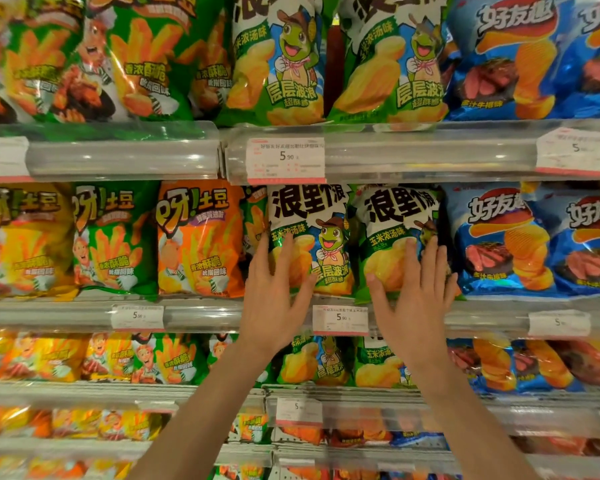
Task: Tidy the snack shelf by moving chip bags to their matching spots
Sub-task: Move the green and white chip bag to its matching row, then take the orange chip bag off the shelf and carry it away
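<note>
On the middle shelf — left hand (277,292) and right hand (417,293) flat, fingers spread, on two green chip bags (321,216) edge to edge.

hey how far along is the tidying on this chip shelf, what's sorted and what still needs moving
Mostly sorted: the blue bags sit together at right, and the turtle bags stand side by side mid-shelf. In hand: the left hand lies flat on one turtle bag, the right hand on its neighbour, apparently straightening them. Left: an orange bag sits among green and yellow fry bags, and a green bag is wedged behind it.
</note>
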